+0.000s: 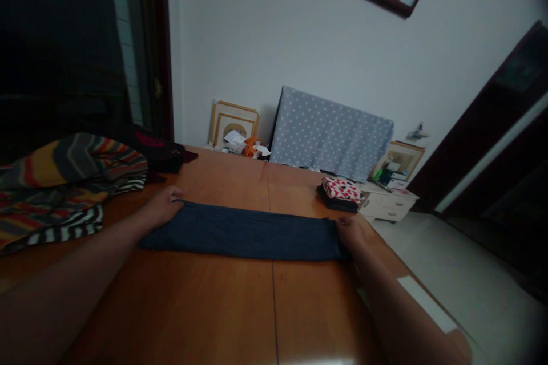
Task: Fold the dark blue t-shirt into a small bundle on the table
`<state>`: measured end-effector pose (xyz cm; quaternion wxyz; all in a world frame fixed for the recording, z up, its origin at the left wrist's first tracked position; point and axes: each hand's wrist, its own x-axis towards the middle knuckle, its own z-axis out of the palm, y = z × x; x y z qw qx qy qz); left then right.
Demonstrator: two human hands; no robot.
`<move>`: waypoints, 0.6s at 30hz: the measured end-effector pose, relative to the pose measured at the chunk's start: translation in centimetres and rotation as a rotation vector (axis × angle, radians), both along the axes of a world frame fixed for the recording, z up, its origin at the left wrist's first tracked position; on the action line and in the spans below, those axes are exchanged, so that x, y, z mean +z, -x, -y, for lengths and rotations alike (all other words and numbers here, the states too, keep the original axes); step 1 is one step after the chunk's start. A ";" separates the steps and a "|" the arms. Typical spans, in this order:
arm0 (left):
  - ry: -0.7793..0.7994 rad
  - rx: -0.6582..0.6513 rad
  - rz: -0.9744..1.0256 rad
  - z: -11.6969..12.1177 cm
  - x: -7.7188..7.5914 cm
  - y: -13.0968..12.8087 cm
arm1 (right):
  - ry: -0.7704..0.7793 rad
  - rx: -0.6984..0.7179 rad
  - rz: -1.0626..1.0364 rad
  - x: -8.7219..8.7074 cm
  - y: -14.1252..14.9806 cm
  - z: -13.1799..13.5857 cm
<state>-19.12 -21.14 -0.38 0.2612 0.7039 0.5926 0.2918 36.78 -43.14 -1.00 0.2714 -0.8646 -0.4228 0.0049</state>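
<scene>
A dark blue cloth garment point(248, 234), folded into a long flat strip, lies across the wooden table point(205, 308). At its far left corner my left hand point(166, 205) pinches the edge between closed fingers. My right hand point(349, 232) grips the right end in the same way, near the far corner. The strip stretches between both hands and looks nearly smooth. Exactly what kind of garment it is cannot be made out.
Left on the table lie a striped, multicoloured cloth point(72, 177) and dark clothes point(158, 151). A folded stack with a heart-patterned cloth point(342, 189) on top sits at the far right. Behind stand a dotted grey cover point(329, 131) and a white cabinet point(385, 205).
</scene>
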 end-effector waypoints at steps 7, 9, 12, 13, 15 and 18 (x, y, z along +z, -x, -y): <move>0.034 0.105 0.189 1.5 1.0 -0.2 | 0.016 0.003 0.011 -1.1 -1.3 0.1; 0.032 0.172 0.237 2.0 1.6 -0.1 | 0.016 0.012 -0.014 -1.8 -2.2 0.0; -0.006 0.267 0.362 2.6 2.5 0.4 | -0.003 -0.016 0.002 -2.7 -3.5 -0.2; -0.021 0.276 0.368 2.7 2.7 0.6 | -0.002 -0.016 -0.002 -2.8 -3.7 -0.2; -0.041 0.269 0.349 3.1 2.8 0.8 | 0.020 -0.011 -0.048 -2.6 -3.8 -0.2; -0.045 0.237 0.308 3.5 2.5 0.6 | -0.007 0.020 -0.107 -1.9 -3.1 0.1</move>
